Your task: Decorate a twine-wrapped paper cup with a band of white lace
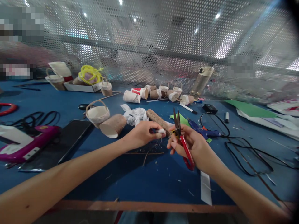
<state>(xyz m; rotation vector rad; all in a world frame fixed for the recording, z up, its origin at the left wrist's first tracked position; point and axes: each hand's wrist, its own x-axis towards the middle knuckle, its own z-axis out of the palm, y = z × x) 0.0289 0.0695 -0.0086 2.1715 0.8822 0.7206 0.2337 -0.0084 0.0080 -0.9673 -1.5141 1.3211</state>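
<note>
Red-handled scissors (186, 150) are held in my right hand (196, 146), their dark blades pointing up and slightly parted. Beside them, my left hand (142, 137) pinches a small white piece (161, 131), perhaps paper or cloth. Something dark shows inside the curl of its fingers, too hidden to name. Just behind both hands lies a roll wound with brown twine (157, 119). White lace ribbon (135, 115) is bunched to its left. A twine-wrapped paper cup (113, 126) lies on its side near my left wrist, against a small basket with a handle (97, 114).
A purple device (30, 144) and a black tablet-like slab (58, 144) lie left. At right are a blue glue gun (205, 132), black cables (247, 158) and green paper (249, 109). Several cups and small baskets line the back by a perforated metal screen (144, 40).
</note>
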